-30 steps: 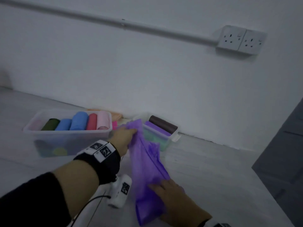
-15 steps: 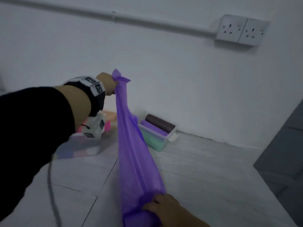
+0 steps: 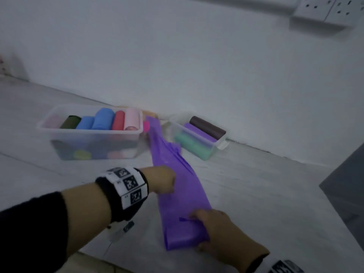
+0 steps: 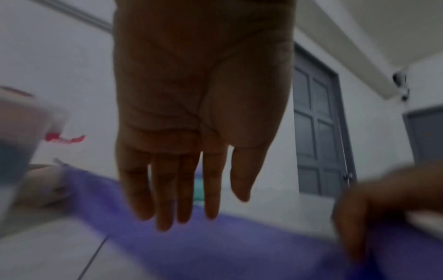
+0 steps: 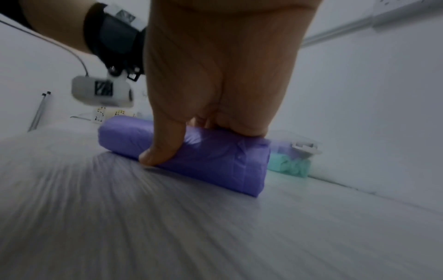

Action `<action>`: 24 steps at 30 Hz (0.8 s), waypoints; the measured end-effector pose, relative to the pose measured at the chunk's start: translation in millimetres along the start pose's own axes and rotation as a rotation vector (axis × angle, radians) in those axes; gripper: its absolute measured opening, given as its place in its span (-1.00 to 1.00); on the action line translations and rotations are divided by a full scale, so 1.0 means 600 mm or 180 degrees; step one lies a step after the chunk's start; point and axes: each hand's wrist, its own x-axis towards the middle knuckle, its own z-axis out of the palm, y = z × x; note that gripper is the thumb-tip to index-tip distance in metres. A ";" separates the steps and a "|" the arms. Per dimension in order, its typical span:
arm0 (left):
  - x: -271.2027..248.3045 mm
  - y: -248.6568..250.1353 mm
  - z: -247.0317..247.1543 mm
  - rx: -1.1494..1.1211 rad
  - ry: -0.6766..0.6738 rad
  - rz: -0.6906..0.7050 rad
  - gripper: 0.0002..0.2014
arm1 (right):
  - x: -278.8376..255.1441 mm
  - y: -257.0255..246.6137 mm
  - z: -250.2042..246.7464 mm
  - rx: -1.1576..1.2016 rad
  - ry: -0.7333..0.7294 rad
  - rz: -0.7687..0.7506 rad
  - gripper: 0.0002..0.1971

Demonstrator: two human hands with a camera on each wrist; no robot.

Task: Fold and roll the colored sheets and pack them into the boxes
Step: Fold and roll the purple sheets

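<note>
— What is the right hand (image 3: 222, 231) doing?

— It grips the rolled end of the purple sheet (image 3: 177, 194). In the right wrist view the thumb (image 5: 163, 149) presses the near side of the roll down at the floor (image 3: 256, 194), and the other fingers curl over its top. The roll lies on the floor under that hand.

— And the left hand (image 3: 159, 182)?

— Just beyond the right one, at the left edge of the sheet's flat stretch. Seen from its wrist camera the fingers (image 4: 165, 189) are straight and close together, holding nothing. Whether they touch the sheet I can't tell; the picture is blurred.

— Where does the sheet go from there?

— Away from both hands, as a long narrow strip along the floor toward the wall (image 3: 177, 66). Its far end is crumpled and lies between two clear boxes.

— What's in them?

— The larger box (image 3: 92, 138), beyond and to the left of the left hand, holds upright rolls: dark green, two blue, red, pink, with more below. The smaller box (image 3: 199, 138), beyond the right hand, holds a dark brown roll, a purple one and a teal one. A double wall socket (image 3: 327, 10) sits high on the wall to the right.
</note>
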 end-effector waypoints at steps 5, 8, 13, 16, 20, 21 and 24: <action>0.003 -0.024 0.073 -0.0754 0.0304 -0.0274 -0.59 | -0.025 -0.001 -0.001 0.0274 0.0093 -0.0273 -0.36; 0.011 -0.026 0.087 -0.0768 0.0204 -0.0391 -0.36 | -0.033 -0.003 -0.005 0.0364 0.0041 -0.0358 -0.32; 0.018 -0.042 0.091 -0.0871 0.0101 -0.0441 -0.23 | -0.039 -0.015 -0.010 0.0401 0.0005 -0.0230 -0.45; 0.018 -0.047 0.091 -0.0980 0.0091 -0.0435 -0.22 | -0.023 -0.028 -0.015 0.0070 -0.0084 -0.0335 -0.50; 0.020 -0.051 0.095 -0.1024 0.0086 -0.0429 -0.18 | -0.012 -0.032 -0.019 0.0511 0.0100 -0.0195 -0.55; 0.021 -0.052 0.096 -0.1042 0.0094 -0.0429 -0.18 | -0.011 -0.034 -0.017 0.0514 0.0129 -0.0217 -0.56; 0.022 -0.054 0.098 -0.1082 0.0120 -0.0435 -0.17 | -0.012 -0.041 -0.007 0.0480 0.0077 -0.0412 -0.55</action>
